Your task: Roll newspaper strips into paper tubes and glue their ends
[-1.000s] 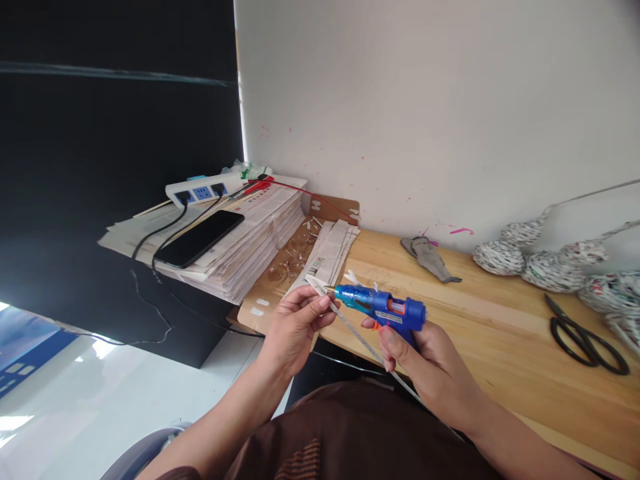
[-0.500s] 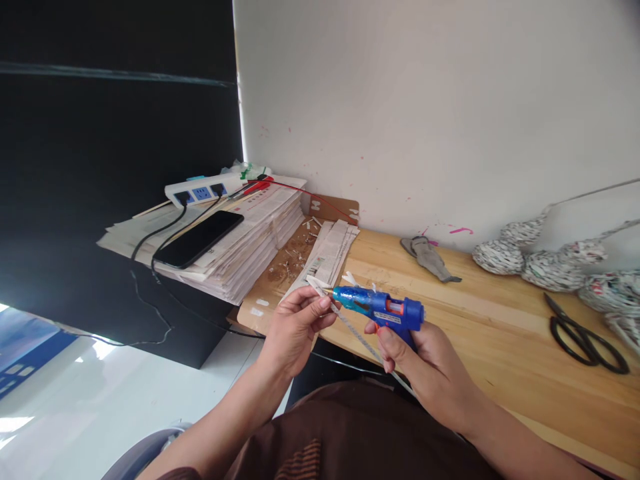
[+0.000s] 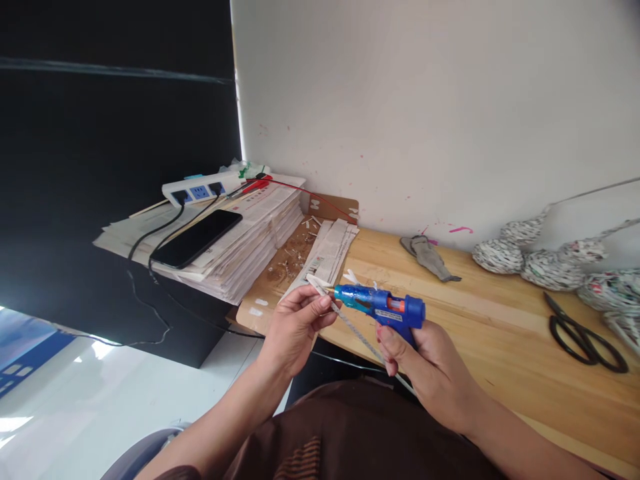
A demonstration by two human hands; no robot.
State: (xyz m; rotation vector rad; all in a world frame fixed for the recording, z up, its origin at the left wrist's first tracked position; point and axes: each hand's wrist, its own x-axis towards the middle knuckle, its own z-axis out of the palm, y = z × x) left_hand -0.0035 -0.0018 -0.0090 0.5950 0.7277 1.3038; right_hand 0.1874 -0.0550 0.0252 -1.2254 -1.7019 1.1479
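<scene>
A thin strip of printed paper (image 3: pixel 357 335) is pinched between the thumb and fingers of my left hand (image 3: pixel 303 323). Its folded white end sticks up above the fingertips, and the rest slants down to the right beneath the glue gun. My right hand (image 3: pixel 430 363) is wrapped round the handle of a blue glue gun (image 3: pixel 383 304), index finger curled at the trigger. The gun points left, its nozzle at the paper just above my left thumb. Whether the nozzle touches the paper is too small to tell.
At the left, a newspaper stack (image 3: pixel 250 257) bears a black phone (image 3: pixel 197 239) and a power strip (image 3: pixel 200 192). Cut paper strips (image 3: pixel 327 253) lie behind my left hand. Black scissors (image 3: pixel 585 337), a grey cloth item (image 3: pixel 429 257) and woven paper shapes (image 3: pixel 500 255) rest on the wooden table (image 3: pixel 480 313).
My right index finger has drawn in at the trigger, and the gun has shifted very slightly right. My left hand has kept its hold on the strip.
</scene>
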